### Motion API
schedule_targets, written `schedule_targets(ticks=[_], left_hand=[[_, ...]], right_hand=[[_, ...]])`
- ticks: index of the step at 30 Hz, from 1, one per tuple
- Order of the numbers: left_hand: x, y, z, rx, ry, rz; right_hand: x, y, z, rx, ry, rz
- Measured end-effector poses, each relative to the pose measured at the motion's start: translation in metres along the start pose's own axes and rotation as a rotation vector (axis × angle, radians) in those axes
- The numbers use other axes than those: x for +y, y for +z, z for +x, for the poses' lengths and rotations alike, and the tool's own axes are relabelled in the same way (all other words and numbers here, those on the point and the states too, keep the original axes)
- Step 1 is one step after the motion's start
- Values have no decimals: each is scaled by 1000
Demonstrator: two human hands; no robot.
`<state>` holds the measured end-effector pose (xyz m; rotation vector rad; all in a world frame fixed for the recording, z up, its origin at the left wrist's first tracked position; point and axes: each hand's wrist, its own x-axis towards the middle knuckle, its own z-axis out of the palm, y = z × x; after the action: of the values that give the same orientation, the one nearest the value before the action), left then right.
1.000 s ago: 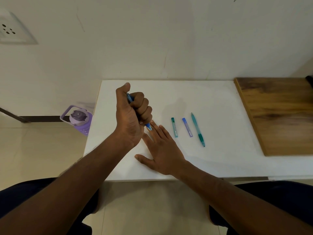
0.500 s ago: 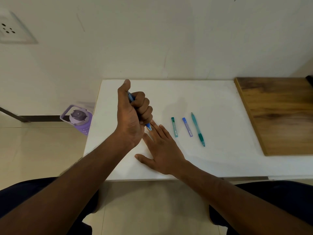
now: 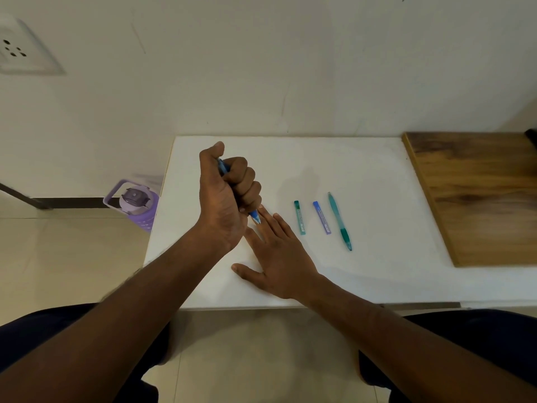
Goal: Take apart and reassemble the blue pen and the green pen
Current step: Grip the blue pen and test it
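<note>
White table [image 3: 363,175]: my left hand [image 3: 225,199] fists round the light, slick blue pen [image 3: 255,217]; right hand [image 3: 279,257] lies flat, spread.

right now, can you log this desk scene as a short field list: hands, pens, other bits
left hand: left hand in a fist grip around the blue pen, thumb up, pen tip pointing down at the right hand's fingers
right hand: right hand flat, palm down on the white table, fingers straight
green pen: green pen lies whole on the table, untouched
small cases: green case and blue case lie side by side left of the green pen
other: wooden board at the table's right; purple bottle on the floor
</note>
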<state>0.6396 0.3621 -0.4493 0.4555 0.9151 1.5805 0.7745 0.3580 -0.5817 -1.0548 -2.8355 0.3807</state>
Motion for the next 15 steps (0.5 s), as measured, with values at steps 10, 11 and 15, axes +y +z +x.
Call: schedule_targets(ticks=[10, 11, 15], left_hand=[[1, -2, 1, 35, -12, 15], [2, -2, 1, 37, -18, 1], [13, -3, 3, 23, -57, -51]], right_hand=[[-1, -7, 1, -44, -5, 27], [0, -11, 3, -70, -8, 32], [9, -34, -3, -113, 68, 319]])
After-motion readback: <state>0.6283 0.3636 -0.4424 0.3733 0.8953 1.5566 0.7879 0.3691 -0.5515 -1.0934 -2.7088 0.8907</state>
